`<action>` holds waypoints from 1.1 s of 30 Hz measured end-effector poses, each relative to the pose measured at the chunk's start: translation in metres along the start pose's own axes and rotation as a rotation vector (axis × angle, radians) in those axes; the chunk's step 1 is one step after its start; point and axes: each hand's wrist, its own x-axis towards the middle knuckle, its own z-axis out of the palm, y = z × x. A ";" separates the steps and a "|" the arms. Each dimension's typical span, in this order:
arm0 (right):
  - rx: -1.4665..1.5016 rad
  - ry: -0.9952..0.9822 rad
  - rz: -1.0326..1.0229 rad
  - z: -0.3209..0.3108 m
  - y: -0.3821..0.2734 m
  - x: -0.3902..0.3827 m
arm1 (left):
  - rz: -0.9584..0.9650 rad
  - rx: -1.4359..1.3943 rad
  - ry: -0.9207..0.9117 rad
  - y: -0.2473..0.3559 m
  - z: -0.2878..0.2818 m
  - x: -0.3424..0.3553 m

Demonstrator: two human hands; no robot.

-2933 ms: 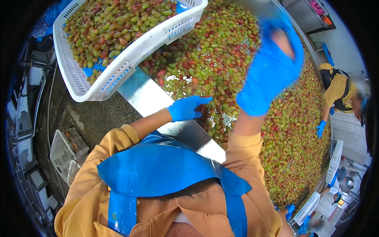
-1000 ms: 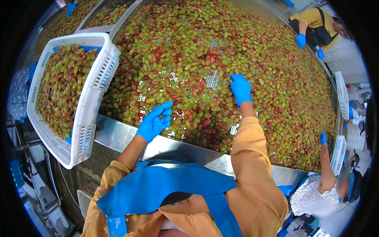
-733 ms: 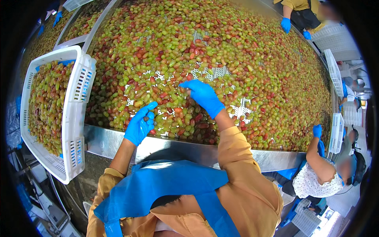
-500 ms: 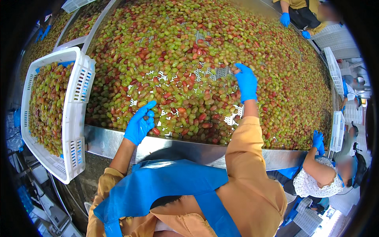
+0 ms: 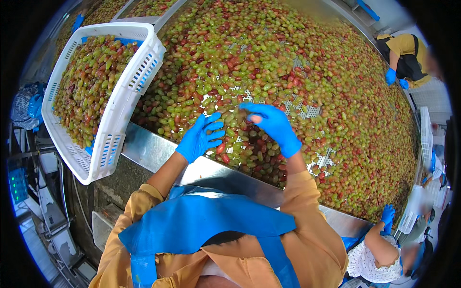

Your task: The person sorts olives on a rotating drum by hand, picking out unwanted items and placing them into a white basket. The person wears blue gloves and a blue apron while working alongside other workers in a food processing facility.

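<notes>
Grapes, green and red, cover a perforated sorting bed (image 5: 312, 111) with a steel front edge (image 5: 146, 146). My left hand (image 5: 199, 139), blue-gloved, hovers just over the near grapes, palm turned inward, fingers apart and loosely curved, holding nothing I can see. Right of it, my right hand (image 5: 273, 127), also gloved, curls its fingers toward the left one; a small pinkish patch or piece shows between thumb and fingers, too unclear to name. A white slotted crate (image 5: 110, 158) heaped with grapes (image 5: 91, 86) stands at the bed's left edge.
Co-workers are at the right side: one in yellow (image 5: 403, 53) at the top, one in a dotted top (image 5: 370, 259) lower down. White crates (image 5: 425, 137) line that edge. Another gloved hand (image 5: 77, 23) is at the upper left. Metal frames (image 5: 53, 201) stand low left.
Since half a second ago my right hand has moved left and down, closer to my left hand, which has shifted right and up in view. The whole view has shifted, as the head moved.
</notes>
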 end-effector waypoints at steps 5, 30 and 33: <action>-0.616 0.101 -0.188 0.026 0.034 0.085 | -0.066 -0.170 -0.255 0.009 -0.041 0.015; -0.575 -0.274 -0.503 0.213 -0.051 0.123 | 0.552 0.505 0.054 0.190 -0.032 -0.058; -0.606 -0.254 -0.493 0.210 -0.044 0.102 | 0.604 1.545 0.465 0.189 -0.112 -0.019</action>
